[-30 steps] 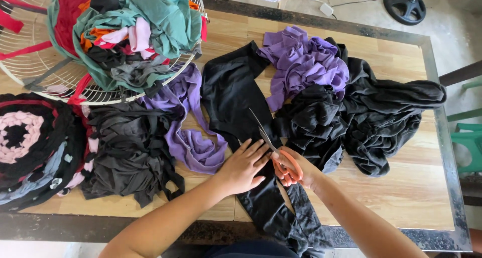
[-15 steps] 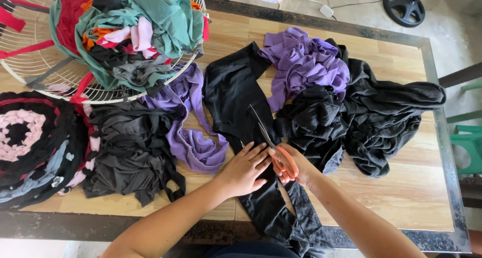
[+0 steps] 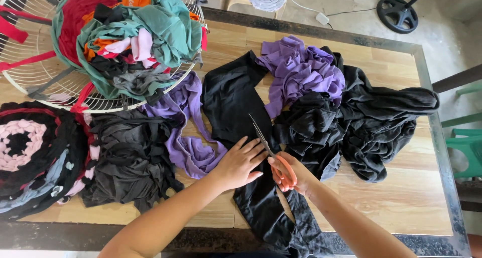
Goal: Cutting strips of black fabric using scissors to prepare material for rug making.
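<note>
While the fingers of the right hand [image 3: 293,177] were closed through the orange handles of the scissors [image 3: 273,155], the blades were laid on the long black cloth [image 3: 236,99]. The left hand [image 3: 240,162] was pressed flat on the same cloth, with the fingers spread. This cloth was stretched along the middle of the wooden table [image 3: 401,197]. A purple strip [image 3: 188,147] was seen just beside the left hand, and a black heap [image 3: 361,122] lay beyond the right hand.
</note>
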